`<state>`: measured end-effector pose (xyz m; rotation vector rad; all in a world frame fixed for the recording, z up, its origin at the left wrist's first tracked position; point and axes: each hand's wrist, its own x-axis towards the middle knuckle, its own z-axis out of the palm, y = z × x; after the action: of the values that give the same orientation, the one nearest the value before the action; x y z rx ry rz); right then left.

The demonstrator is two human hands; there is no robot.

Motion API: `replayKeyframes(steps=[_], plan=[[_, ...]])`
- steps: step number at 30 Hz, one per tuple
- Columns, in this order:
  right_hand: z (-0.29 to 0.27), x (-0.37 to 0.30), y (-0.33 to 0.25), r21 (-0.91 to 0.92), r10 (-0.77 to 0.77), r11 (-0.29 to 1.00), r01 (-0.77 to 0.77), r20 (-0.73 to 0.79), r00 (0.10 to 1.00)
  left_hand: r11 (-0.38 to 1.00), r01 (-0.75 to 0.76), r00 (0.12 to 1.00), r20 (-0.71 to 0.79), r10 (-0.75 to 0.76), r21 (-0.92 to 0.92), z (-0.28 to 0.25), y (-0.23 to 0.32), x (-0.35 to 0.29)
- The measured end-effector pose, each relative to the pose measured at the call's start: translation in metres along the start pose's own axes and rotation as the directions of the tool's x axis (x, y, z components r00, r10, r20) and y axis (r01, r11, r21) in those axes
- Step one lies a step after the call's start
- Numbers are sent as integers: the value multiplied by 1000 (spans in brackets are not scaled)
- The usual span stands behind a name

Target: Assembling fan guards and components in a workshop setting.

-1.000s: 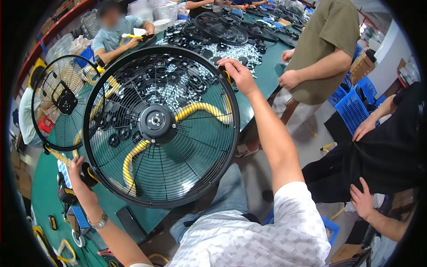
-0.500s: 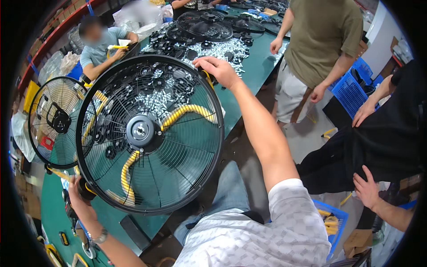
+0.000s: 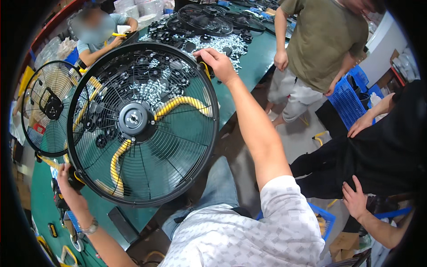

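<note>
A large round black fan (image 3: 135,119) with a wire grille stands tilted in front of me, its hub facing up toward me. My right hand (image 3: 218,66) is closed on its upper right rim, beside a yellow bracket end. Down at the lower left, my left hand (image 3: 70,189) is closed around the black knob at the fan's side; its fingertips are partly hidden. Through the grille show curved yellow-striped tubes (image 3: 182,104). A second black fan (image 3: 53,108) stands close behind on the left.
The green table (image 3: 249,84) carries piles of silvery bolts (image 3: 231,49) and black parts. A seated person (image 3: 95,33) works across it. To the right stand a person in an olive shirt (image 3: 322,40) and another in black. Blue crates (image 3: 349,100) sit on the floor.
The fan and my hands on it appear slightly farther left and higher, as does the table around them. The person in the olive shirt has shifted their legs. My grip stays the same.
</note>
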<state>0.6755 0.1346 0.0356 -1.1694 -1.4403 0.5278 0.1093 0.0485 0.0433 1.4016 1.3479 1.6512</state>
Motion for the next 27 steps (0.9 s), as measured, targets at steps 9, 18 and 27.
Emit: replayKeyframes(steps=[9,18,27], plan=[[23,0,8,342,108,939,-26,-224,969,841,-537,839,-64,541,71,18,-66,3],[19,-5,25,-122,-331,942,312,-199,923,881,392,914,222,-340,-264,-7,12,5],[29,-5,26,498,-21,858,124,-208,978,806,-585,804,-63,591,90,21,-43,-11]])
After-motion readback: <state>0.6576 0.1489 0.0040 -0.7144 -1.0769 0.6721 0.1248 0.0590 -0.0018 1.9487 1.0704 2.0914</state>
